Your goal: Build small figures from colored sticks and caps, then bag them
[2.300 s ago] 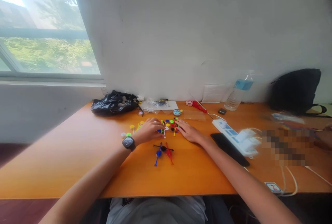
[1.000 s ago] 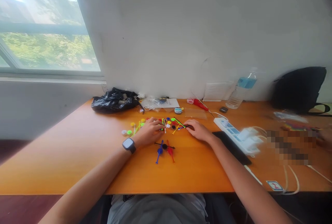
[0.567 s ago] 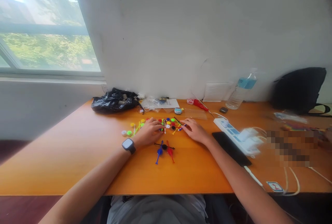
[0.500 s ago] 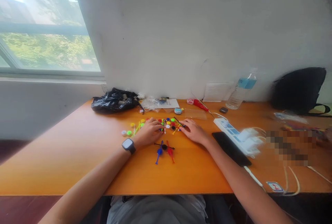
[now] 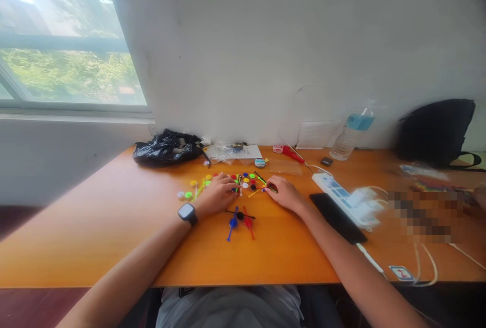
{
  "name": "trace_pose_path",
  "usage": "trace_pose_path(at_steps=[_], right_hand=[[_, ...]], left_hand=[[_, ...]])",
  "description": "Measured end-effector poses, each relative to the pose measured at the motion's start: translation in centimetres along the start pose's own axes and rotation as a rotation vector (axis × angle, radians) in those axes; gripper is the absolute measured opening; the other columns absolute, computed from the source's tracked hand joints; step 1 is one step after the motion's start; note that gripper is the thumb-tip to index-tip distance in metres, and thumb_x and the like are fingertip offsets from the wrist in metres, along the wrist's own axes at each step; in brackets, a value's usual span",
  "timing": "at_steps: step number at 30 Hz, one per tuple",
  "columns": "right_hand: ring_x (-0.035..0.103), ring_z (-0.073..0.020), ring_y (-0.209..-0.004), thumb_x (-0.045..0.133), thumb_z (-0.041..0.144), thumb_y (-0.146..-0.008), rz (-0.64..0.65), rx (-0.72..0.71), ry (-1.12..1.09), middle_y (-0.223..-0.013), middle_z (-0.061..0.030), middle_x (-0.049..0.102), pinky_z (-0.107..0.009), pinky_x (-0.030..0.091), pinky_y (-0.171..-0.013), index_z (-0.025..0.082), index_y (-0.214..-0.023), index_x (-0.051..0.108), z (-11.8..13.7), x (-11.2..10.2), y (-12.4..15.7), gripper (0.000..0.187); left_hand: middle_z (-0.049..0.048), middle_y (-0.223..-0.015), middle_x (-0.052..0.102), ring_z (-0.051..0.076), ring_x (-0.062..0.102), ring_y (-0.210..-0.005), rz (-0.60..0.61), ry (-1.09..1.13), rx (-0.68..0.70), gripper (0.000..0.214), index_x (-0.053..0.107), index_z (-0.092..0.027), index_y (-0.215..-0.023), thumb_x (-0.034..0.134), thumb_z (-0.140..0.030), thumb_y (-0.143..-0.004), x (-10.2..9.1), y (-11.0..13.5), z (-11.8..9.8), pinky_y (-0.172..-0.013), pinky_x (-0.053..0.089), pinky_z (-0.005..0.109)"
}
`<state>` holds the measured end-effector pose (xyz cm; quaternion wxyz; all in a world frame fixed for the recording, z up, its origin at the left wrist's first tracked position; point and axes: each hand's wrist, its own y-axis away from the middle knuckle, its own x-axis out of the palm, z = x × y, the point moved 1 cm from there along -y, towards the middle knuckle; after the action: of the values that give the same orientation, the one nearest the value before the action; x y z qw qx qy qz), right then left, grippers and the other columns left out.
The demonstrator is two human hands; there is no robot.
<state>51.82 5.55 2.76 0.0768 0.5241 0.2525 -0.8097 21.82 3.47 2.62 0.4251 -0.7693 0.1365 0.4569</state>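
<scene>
My left hand (image 5: 218,194), with a smartwatch (image 5: 188,213) on the wrist, rests curled on the orange table (image 5: 114,227) over a scatter of small coloured discs and thin plastic sticks (image 5: 248,182). My right hand (image 5: 283,192) lies just right of that scatter with its fingers curled in a pinch at a thin green-yellow stick (image 5: 260,189). A small assembly of black, blue and red sticks around a black disc (image 5: 240,218) lies on the table just in front of both hands, touched by neither.
A black plastic bag (image 5: 165,148) and clear packets (image 5: 231,152) lie at the back by the wall. A water bottle (image 5: 349,133), white power strip (image 5: 341,194), black phone (image 5: 336,210), cables and a black bag (image 5: 436,130) fill the right side.
My right hand drew its flat fingers in, shifted about beside the scatter, and now pinches at a stick. My left hand stayed in place.
</scene>
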Motion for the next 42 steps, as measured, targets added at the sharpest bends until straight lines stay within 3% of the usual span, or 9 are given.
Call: trace_pose_path(at_steps=[3, 9, 15, 25, 31, 33, 36, 38, 42], right_hand=[[0.066, -0.0229, -0.086, 0.065, 0.028, -0.096, -0.008, 0.02, 0.015, -0.094, -0.0071, 0.072, -0.032, 0.05, -0.075, 0.022, -0.095, 0.071, 0.2, 0.1, 0.0, 0.008], [0.068, -0.0287, -0.11, 0.061, 0.038, -0.102, 0.002, -0.025, 0.001, -0.12, -0.0111, 0.073, -0.041, 0.052, -0.097, 0.024, -0.126, 0.072, 0.3, 0.4, 0.2, 0.03], [0.067, -0.0277, -0.108, 0.06, 0.038, -0.103, 0.051, -0.057, -0.001, -0.116, -0.0098, 0.071, -0.041, 0.053, -0.097, 0.026, -0.118, 0.075, 0.3, 0.4, 0.3, 0.024], [0.067, -0.0242, -0.095, 0.063, 0.023, -0.095, -0.011, -0.032, -0.018, -0.099, -0.0077, 0.07, -0.034, 0.052, -0.084, 0.022, -0.094, 0.069, -0.3, 0.9, -0.1, 0.007], [0.069, -0.0244, -0.098, 0.059, 0.016, -0.093, -0.022, -0.029, -0.08, -0.11, -0.0098, 0.071, -0.035, 0.055, -0.089, 0.021, -0.104, 0.072, -0.4, 1.1, -0.1, 0.018], [0.069, -0.0274, -0.11, 0.063, 0.025, -0.095, -0.032, -0.009, -0.067, -0.121, -0.0118, 0.07, -0.039, 0.055, -0.096, 0.022, -0.112, 0.073, -0.3, 1.1, 0.1, 0.021], [0.064, -0.0334, -0.126, 0.072, 0.049, -0.092, -0.043, 0.037, -0.046, -0.139, -0.0145, 0.064, -0.045, 0.053, -0.106, 0.024, -0.126, 0.073, -0.3, 1.4, 0.3, 0.043], [0.063, -0.0349, -0.13, 0.075, 0.055, -0.089, -0.034, 0.055, -0.05, -0.144, -0.0147, 0.062, -0.047, 0.052, -0.109, 0.025, -0.129, 0.073, -0.4, 1.7, 0.3, 0.05], [0.066, -0.0323, -0.125, 0.07, 0.04, -0.095, -0.036, 0.021, -0.102, -0.132, -0.0141, 0.069, -0.046, 0.052, -0.109, 0.023, -0.121, 0.076, -0.6, 1.9, 0.1, 0.032]], left_hand=[[0.0092, -0.106, 0.073, 0.026, 0.059, -0.098, -0.001, -0.006, 0.002, 0.025, 0.077, -0.03, -0.118, 0.059, -0.031, -0.101, 0.0, 0.0, 0.0, -0.093, 0.051, 0.042], [0.0097, -0.105, 0.074, 0.026, 0.059, -0.098, -0.004, 0.005, 0.012, 0.027, 0.077, -0.029, -0.119, 0.055, -0.031, -0.103, 0.0, 0.0, 0.0, -0.093, 0.051, 0.043], [0.0097, -0.103, 0.074, 0.025, 0.059, -0.097, -0.004, 0.004, 0.006, 0.029, 0.077, -0.028, -0.119, 0.053, -0.029, -0.103, -0.1, 0.0, -0.2, -0.094, 0.051, 0.044], [0.0067, -0.102, 0.074, 0.023, 0.061, -0.097, 0.018, 0.025, -0.001, 0.022, 0.077, -0.028, -0.109, 0.056, -0.026, -0.102, 0.0, -0.1, 0.0, -0.097, 0.047, 0.042], [0.0065, -0.102, 0.074, 0.023, 0.061, -0.097, 0.014, 0.025, -0.015, 0.022, 0.077, -0.028, -0.109, 0.056, -0.024, -0.102, 0.0, -0.1, -0.1, -0.096, 0.048, 0.041], [0.0072, -0.103, 0.074, 0.024, 0.06, -0.098, -0.002, 0.023, -0.019, 0.023, 0.077, -0.027, -0.109, 0.057, -0.022, -0.101, -0.1, -0.1, -0.2, -0.094, 0.049, 0.041], [0.0081, -0.103, 0.073, 0.024, 0.059, -0.099, -0.037, 0.027, -0.03, 0.023, 0.078, -0.026, -0.109, 0.057, -0.019, -0.1, -0.5, -0.1, -0.4, -0.093, 0.05, 0.041], [0.0083, -0.105, 0.073, 0.025, 0.059, -0.101, -0.063, 0.041, -0.046, 0.023, 0.078, -0.026, -0.11, 0.058, -0.02, -0.1, -0.8, -0.1, -0.5, -0.093, 0.05, 0.041], [0.0088, -0.109, 0.075, 0.026, 0.06, -0.102, -0.088, 0.066, -0.068, 0.022, 0.077, -0.025, -0.114, 0.059, -0.023, -0.101, -0.8, 0.0, -0.7, -0.092, 0.052, 0.041]])
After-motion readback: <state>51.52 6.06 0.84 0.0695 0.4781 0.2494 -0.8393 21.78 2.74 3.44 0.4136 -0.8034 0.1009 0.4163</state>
